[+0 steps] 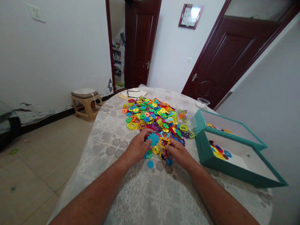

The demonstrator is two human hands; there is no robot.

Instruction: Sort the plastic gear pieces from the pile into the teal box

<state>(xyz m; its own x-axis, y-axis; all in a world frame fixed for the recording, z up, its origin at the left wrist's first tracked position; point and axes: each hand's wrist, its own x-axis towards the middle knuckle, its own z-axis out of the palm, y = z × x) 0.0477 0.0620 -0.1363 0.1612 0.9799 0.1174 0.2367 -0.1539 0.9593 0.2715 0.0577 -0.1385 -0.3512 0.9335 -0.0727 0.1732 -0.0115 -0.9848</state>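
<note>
Passage left of gear pile (150, 117); teal box (222, 165) blocks right.

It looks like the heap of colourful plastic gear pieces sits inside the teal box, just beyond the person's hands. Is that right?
Not quite: the head view shows the heap lying on the lace tablecloth, not in the teal box to its right. It is just beyond the left hand and right hand.

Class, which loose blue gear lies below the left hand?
The small blue gear on bare cloth, below the left hand; the other blue gear sits by the right hand.
</note>
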